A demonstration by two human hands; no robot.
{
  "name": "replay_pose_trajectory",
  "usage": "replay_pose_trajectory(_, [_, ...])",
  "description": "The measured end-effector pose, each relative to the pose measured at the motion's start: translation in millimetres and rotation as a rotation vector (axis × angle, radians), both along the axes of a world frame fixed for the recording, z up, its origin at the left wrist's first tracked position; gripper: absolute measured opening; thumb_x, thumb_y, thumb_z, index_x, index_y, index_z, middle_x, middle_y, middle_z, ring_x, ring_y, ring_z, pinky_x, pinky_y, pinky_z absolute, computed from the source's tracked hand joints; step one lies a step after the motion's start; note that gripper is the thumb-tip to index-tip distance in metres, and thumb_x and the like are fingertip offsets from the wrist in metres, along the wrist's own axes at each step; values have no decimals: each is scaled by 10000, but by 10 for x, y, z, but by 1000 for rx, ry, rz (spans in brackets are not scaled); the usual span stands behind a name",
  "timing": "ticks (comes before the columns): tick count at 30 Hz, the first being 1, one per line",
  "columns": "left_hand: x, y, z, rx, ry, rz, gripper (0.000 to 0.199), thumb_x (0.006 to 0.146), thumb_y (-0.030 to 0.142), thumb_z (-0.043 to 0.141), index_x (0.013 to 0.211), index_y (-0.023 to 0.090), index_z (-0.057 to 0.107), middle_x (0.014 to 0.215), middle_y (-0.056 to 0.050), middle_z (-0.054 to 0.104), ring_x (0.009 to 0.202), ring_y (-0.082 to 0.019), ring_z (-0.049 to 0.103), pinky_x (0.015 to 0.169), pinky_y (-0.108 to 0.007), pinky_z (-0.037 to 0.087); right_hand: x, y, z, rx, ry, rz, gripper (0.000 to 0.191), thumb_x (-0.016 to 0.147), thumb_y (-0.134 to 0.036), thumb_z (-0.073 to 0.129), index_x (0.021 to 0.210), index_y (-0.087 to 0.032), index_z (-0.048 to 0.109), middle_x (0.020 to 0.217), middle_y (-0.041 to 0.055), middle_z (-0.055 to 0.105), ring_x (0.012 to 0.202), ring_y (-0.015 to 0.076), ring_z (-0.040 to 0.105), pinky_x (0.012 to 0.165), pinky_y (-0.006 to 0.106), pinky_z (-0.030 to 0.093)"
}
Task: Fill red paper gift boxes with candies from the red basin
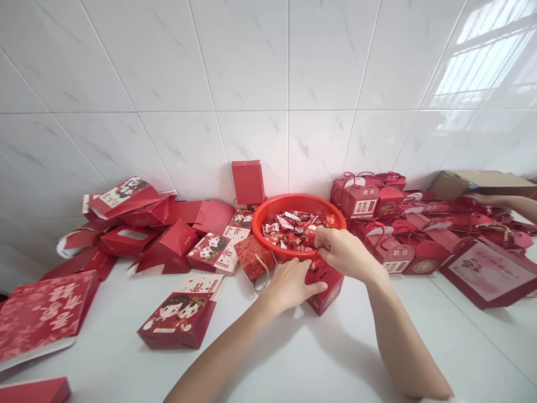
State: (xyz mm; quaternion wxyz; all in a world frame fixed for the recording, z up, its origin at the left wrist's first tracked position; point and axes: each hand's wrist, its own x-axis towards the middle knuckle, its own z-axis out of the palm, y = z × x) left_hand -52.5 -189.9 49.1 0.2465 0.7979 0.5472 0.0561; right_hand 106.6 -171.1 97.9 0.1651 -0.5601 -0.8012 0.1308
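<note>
A small red gift box [326, 288] with slots in its top stands on the white table, just in front of a red plastic basket [268, 210]. My left hand [291, 286] grips the box from its left side, thumb across the near part and fingers at the back edge. Over the box and the basket's near rim, my right hand [346, 252] is closed in a pinch. What its fingertips hold, if anything, cannot be made out. Wrapped candies [293, 226], mostly red, lie inside the basket. A patterned red box with a rope handle [253, 258] leans left of my left hand.
Folded red boxes [168, 246] pile up at left, with a cartoon-couple box [180, 319] nearer me. A large red bag [42, 316] lies far left. Corded red boxes [363, 201] crowd the right, where another person's arm [507, 204] reaches in beside a cardboard box [482, 182].
</note>
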Motion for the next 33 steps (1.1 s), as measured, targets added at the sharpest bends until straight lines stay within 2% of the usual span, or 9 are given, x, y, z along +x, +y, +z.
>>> replay_pose_trajectory(5, [-42, -28, 34, -7, -61, 8, 453, 791, 643, 598, 969, 227, 607, 1066, -93, 650, 1008, -350, 636, 785, -406, 504, 72, -8, 23, 33, -14, -6, 171, 751, -58, 480, 709, -209, 413, 667, -28, 544, 597, 127, 438, 561, 256, 223])
replay_pose_trajectory(8, [-57, -33, 34, 3, -128, -11, 466, 766, 631, 641, 1015, 237, 632, 1065, -83, 661, 992, -332, 641, 794, -395, 509, 133, -52, 49, 43, 14, 6, 166, 760, -54, 475, 729, -212, 437, 685, -28, 564, 622, 132, 471, 565, 255, 238])
replay_pose_trajectory(11, [-71, -23, 13, -1, -186, -31, 539, 761, 626, 661, 1137, 239, 646, 1171, -101, 661, 1085, -352, 625, 857, -411, 506, 198, -102, 91, 40, 20, 8, 164, 766, -55, 477, 742, -214, 448, 715, -24, 595, 642, 137, 493, 572, 254, 255])
replay_pose_trajectory(15, [-82, -10, -26, -9, -263, -39, 657, 777, 601, 673, 1311, 228, 589, 1313, -117, 620, 1214, -359, 574, 946, -439, 487, 259, -133, 131, 41, 8, 9, 159, 768, -66, 487, 733, -214, 442, 719, -17, 596, 645, 144, 489, 572, 256, 259])
replay_pose_trajectory(21, [-62, -21, -44, 33, -313, -100, 564, 806, 559, 677, 1260, 228, 630, 1254, -101, 650, 1174, -332, 607, 926, -420, 511, 281, -182, 151, 40, 11, 74, 155, 753, -61, 479, 729, -214, 469, 695, -22, 585, 594, 131, 460, 549, 250, 256])
replay_pose_trajectory(23, [-53, -21, -49, 50, -325, -130, 529, 825, 543, 667, 1248, 228, 636, 1267, -105, 643, 1184, -336, 603, 937, -433, 512, 284, -204, 172, 64, 60, 68, 146, 757, -73, 482, 723, -215, 473, 667, -27, 580, 584, 131, 472, 541, 247, 263])
replay_pose_trajectory(26, [-41, -12, -67, 105, -364, -108, 607, 823, 543, 677, 1333, 230, 575, 1377, -126, 584, 1291, -362, 533, 1007, -476, 483, 311, -223, 198, 111, 190, 26, 122, 771, -105, 490, 721, -216, 494, 637, -33, 583, 576, 132, 502, 536, 242, 299])
replay_pose_trajectory(28, [-28, -8, -73, 163, -426, -95, 635, 821, 524, 693, 1364, 234, 537, 1404, -125, 565, 1319, -346, 514, 1041, -472, 468, 348, -221, 203, 153, 293, -2, 101, 780, -127, 502, 735, -214, 525, 645, -33, 599, 581, 131, 521, 551, 243, 346])
replay_pose_trajectory(33, [29, -5, -43, 428, -625, -46, 449, 794, 360, 746, 1181, 228, 562, 1264, -95, 603, 1217, -268, 575, 1011, -409, 491, 478, -163, 203, 308, 578, -46, 29, 798, -205, 580, 797, -203, 609, 741, -6, 659, 674, 145, 596, 637, 261, 462])
